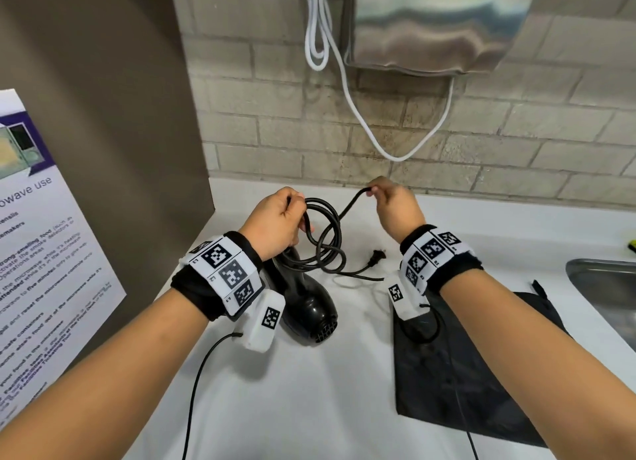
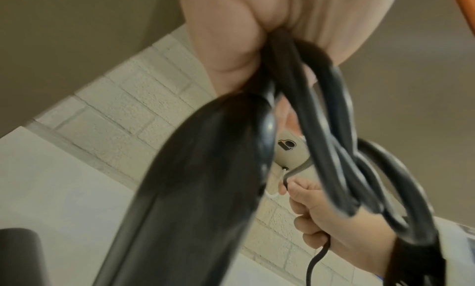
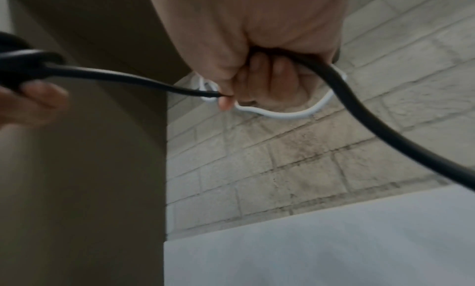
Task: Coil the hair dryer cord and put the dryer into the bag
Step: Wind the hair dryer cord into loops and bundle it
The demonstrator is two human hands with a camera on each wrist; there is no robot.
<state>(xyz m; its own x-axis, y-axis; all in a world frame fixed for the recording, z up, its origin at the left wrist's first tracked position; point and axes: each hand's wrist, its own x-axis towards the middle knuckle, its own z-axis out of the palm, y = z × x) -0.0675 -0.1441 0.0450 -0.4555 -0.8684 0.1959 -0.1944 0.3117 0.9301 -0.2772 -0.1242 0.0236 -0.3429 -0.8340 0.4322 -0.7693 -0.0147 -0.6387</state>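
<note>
The left hand (image 1: 278, 220) gripped several gathered loops of cord (image 1: 327, 242) above the hair dryer (image 1: 306, 304) on the surface (image 1: 309, 408). At three o'clock, the right hand (image 1: 395, 203) pinched the next stretch. Coiling looked half done; the plug (image 1: 377, 258) remained loose. Next: fold another loop leftward. The bag (image 1: 481, 373) lay at four o'clock.
</note>
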